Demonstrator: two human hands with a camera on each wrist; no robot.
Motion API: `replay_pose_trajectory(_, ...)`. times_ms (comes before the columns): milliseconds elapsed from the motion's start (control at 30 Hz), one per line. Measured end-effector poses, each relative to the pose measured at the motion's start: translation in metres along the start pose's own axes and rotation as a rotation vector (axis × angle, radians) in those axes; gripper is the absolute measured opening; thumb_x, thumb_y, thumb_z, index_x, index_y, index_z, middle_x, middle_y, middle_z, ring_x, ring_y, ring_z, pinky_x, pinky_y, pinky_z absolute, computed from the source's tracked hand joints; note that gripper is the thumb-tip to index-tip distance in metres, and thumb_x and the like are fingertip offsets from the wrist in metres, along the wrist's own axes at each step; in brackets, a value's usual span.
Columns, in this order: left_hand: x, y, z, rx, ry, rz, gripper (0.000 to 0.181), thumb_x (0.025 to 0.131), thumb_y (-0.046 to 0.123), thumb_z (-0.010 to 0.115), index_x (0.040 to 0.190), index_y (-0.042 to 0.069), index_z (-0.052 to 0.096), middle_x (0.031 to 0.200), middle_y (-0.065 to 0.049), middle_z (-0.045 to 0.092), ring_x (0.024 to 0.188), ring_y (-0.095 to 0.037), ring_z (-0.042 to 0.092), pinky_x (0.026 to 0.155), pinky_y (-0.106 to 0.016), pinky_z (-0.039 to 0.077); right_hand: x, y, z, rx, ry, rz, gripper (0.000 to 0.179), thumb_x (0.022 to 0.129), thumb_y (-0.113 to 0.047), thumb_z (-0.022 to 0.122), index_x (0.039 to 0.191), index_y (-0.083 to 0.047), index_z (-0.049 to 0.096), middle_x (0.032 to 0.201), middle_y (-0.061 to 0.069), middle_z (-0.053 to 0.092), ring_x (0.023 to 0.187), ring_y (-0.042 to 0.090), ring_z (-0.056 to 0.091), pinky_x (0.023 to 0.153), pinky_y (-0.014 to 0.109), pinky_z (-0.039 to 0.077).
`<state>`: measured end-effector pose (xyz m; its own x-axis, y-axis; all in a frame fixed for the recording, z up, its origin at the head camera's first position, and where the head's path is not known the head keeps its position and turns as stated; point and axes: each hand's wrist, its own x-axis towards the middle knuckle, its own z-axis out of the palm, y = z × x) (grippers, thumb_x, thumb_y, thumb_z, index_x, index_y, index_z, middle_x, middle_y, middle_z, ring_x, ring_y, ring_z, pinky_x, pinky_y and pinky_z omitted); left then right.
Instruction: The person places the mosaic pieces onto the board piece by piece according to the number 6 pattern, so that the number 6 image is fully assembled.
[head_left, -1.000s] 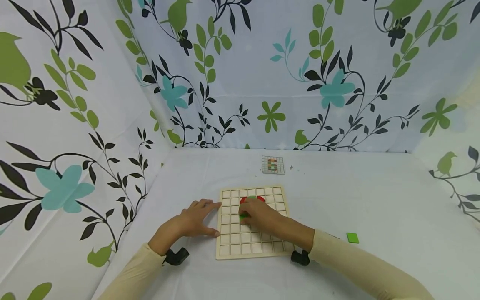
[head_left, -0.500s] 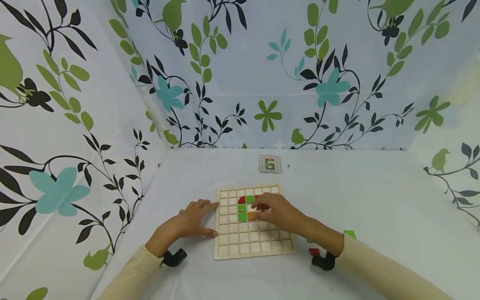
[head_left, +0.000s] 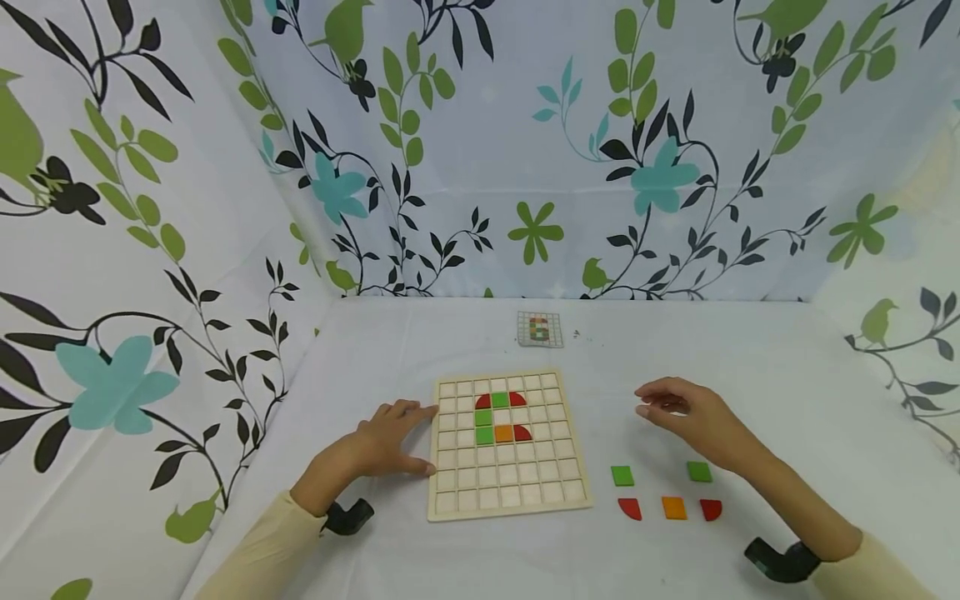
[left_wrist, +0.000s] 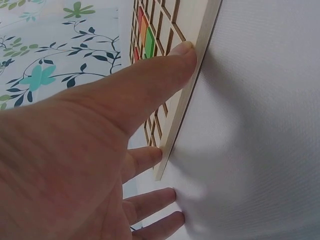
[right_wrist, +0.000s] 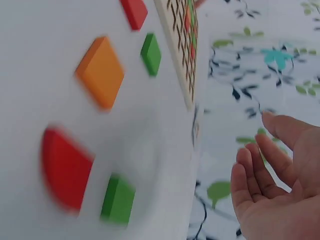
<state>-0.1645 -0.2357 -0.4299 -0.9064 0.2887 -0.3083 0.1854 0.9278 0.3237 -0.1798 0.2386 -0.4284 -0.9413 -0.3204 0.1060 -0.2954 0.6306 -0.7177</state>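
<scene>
A wooden grid board (head_left: 510, 498) lies on the white table with several red, green and orange tiles set in its upper middle cells. My left hand (head_left: 375, 446) rests at the board's left edge, thumb and fingertips touching the rim; in the left wrist view the thumb (left_wrist: 165, 75) lies on the frame. My right hand (head_left: 697, 417) hovers right of the board with its fingers loosely bent and nothing in them. Below it lie two green square tiles (head_left: 622, 476), an orange square tile (head_left: 674, 507) and two red quarter-round tiles (head_left: 630, 508).
A small card with a gridded colour pattern (head_left: 539, 329) lies behind the board. Small dark specks are beside it. A patterned curtain (head_left: 480, 150) hangs at the back and left. Black cameras are strapped at both wrists.
My right hand has left the board and moved right, past the loose tiles. A red quarter-round tile now shows beside the orange one on the board. The left hand stays put.
</scene>
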Motion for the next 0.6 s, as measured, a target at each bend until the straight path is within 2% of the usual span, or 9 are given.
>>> replay_pose_trajectory(100, -0.001, -0.002, 0.0, 0.001, 0.007, 0.001, 0.096, 0.082, 0.05, 0.089, 0.161, 0.019, 0.045, 0.163, -0.018, 0.04, 0.147, -0.046, 0.037, 0.107, -0.084, 0.032, -0.015, 0.017, -0.015, 0.015, -0.037, 0.031, 0.03, 0.102, -0.024, 0.073, 0.127, -0.007, 0.07, 0.12, 0.008, 0.074, 0.104, 0.011, 0.067, 0.089, 0.011, 0.053)
replay_pose_trajectory(167, -0.001, -0.001, 0.001, 0.001, 0.01, 0.002, 0.096, 0.082, 0.05, 0.089, 0.161, 0.019, 0.045, 0.163, -0.018, 0.04, 0.148, -0.046, 0.038, 0.108, -0.084, 0.032, -0.025, 0.03, -0.022, 0.021, -0.091, 0.064, 0.032, 0.102, -0.025, 0.073, 0.127, -0.006, 0.07, 0.119, 0.008, 0.073, 0.1, 0.009, 0.066, 0.087, 0.012, 0.054)
replay_pose_trajectory(367, -0.001, 0.002, 0.002, -0.005, 0.009, -0.001, 0.096, 0.082, 0.05, 0.09, 0.161, 0.02, 0.045, 0.163, -0.017, 0.04, 0.148, -0.045, 0.037, 0.108, -0.084, 0.03, -0.054, 0.067, -0.027, 0.051, -0.228, 0.15, 0.037, 0.099, -0.023, 0.076, 0.128, -0.002, 0.068, 0.121, 0.009, 0.072, 0.092, 0.003, 0.061, 0.082, 0.017, 0.057)
replay_pose_trajectory(600, -0.001, 0.001, 0.001, 0.005, 0.001, -0.014, 0.096, 0.082, 0.05, 0.089, 0.162, 0.02, 0.044, 0.164, -0.017, 0.04, 0.148, -0.045, 0.037, 0.108, -0.084, 0.03, -0.068, 0.073, -0.02, -0.025, -0.209, 0.139, 0.042, 0.093, -0.031, 0.082, 0.127, -0.009, 0.069, 0.124, 0.003, 0.068, 0.099, -0.001, 0.057, 0.087, 0.014, 0.053)
